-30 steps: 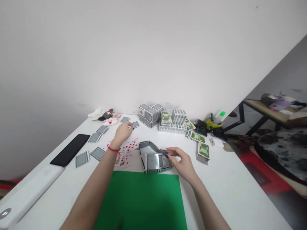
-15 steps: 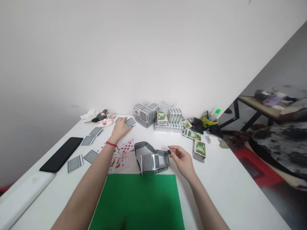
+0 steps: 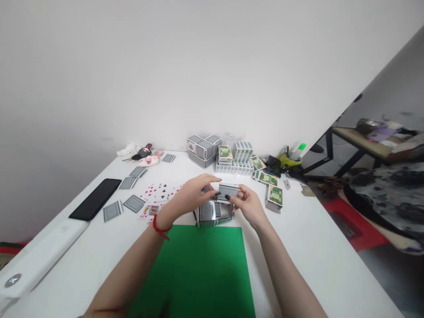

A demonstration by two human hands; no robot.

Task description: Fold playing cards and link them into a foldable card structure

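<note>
A grey-backed playing card [image 3: 228, 192] is held up between my two hands, over an open heart-shaped box [image 3: 216, 222] built of similar cards. My left hand [image 3: 194, 193], with a red string on its wrist, pinches the card's left side. My right hand [image 3: 249, 204] grips its right side between thumb and fingers. A few cards lie in the box, and my hands and the card hide its far part. Left of the box, face-up cards [image 3: 164, 191] are spread on the white table [image 3: 291, 247]. Grey-backed cards [image 3: 134, 203] lie farther left.
A green mat [image 3: 205, 269] lies before the box. Behind stand a finished-looking card box [image 3: 204, 151] and stacked card packs [image 3: 234, 166]. A single pack [image 3: 274, 197] sits at right, a yellow holder [image 3: 290, 160] behind it. A black phone [image 3: 95, 199] lies at left.
My left hand has brought a card from the back left to above the heart-shaped box. My right hand has risen from the box's right edge and taken hold of the card.
</note>
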